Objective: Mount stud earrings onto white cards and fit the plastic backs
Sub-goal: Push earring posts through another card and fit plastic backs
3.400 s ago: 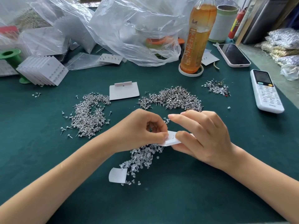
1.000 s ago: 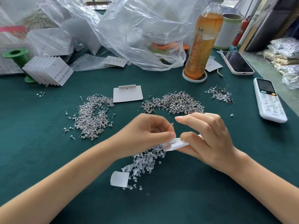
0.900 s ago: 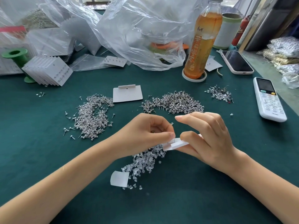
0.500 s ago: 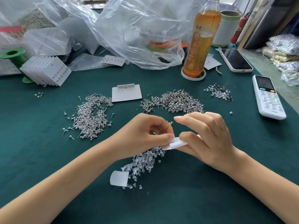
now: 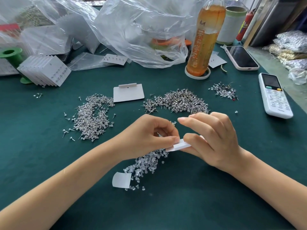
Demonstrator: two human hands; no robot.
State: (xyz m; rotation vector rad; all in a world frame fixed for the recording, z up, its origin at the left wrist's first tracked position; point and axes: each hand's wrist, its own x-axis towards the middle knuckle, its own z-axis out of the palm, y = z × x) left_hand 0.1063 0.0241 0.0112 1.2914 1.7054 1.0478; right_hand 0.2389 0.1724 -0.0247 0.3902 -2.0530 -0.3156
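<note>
My right hand (image 5: 211, 140) holds a small white card (image 5: 180, 145) above the green table, thumb on top and fingers under it. My left hand (image 5: 149, 135) pinches at the card's left edge with curled fingers; what is between the fingertips is hidden. A heap of clear plastic backs (image 5: 146, 165) lies just below the hands. Two heaps of silver stud earrings lie behind: one on the left (image 5: 92, 117), one in the middle (image 5: 179, 102). A blank card (image 5: 128, 93) lies flat between them.
A stack of filled cards (image 5: 44, 72) leans at the far left by a green spool (image 5: 11, 54). Clear plastic bags (image 5: 132, 30), a tea bottle (image 5: 205, 40), a phone (image 5: 240, 58) and a white remote (image 5: 275, 95) line the back and right. A paper scrap (image 5: 121, 180) lies near the backs.
The hands have stayed together over the plastic backs with only small finger shifts on the card. The view itself wobbles slightly.
</note>
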